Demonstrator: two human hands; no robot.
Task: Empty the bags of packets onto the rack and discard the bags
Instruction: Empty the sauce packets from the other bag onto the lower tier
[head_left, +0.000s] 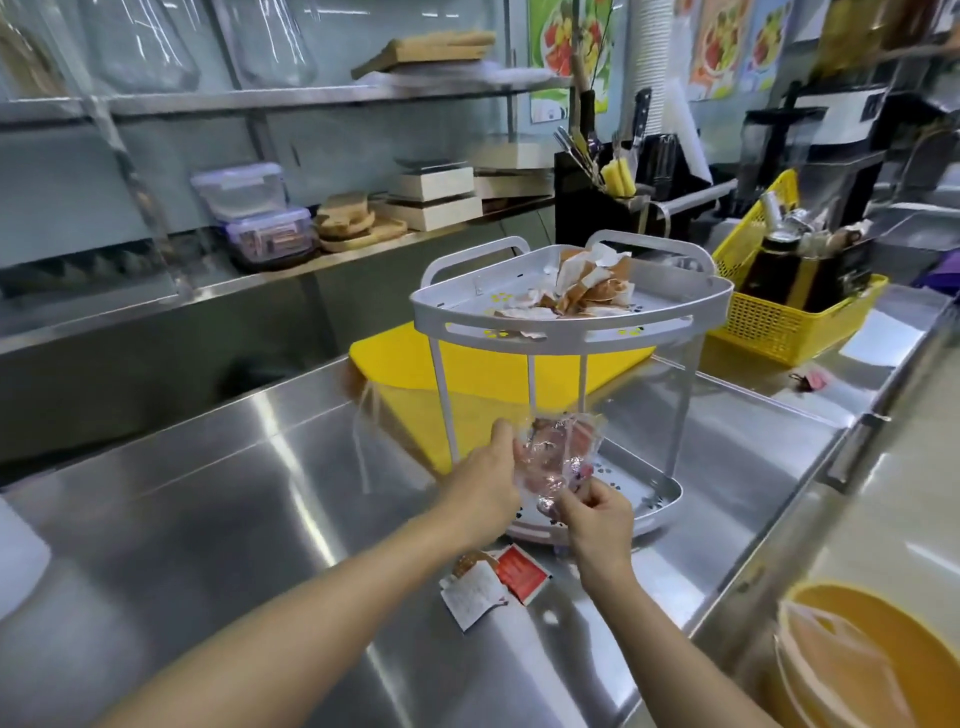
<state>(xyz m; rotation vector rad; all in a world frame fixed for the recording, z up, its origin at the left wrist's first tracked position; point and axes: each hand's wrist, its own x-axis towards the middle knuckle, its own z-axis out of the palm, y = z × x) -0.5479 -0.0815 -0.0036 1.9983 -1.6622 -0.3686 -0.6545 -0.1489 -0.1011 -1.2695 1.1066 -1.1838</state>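
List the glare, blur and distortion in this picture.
Head view: glare streaks the steel counter; the clear bag, held by the left hand and right hand, is motion-blurred; the wide lens bends the wall shelf; the upper right corner is smeared.

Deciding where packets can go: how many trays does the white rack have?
2: the upper tray, holding a packet pile, and the lower tray near the counter, partly hidden by the clear bag.

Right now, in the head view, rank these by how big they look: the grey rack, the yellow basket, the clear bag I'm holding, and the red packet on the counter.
1. grey rack
2. yellow basket, though it sits farther from the camera
3. clear bag
4. red packet
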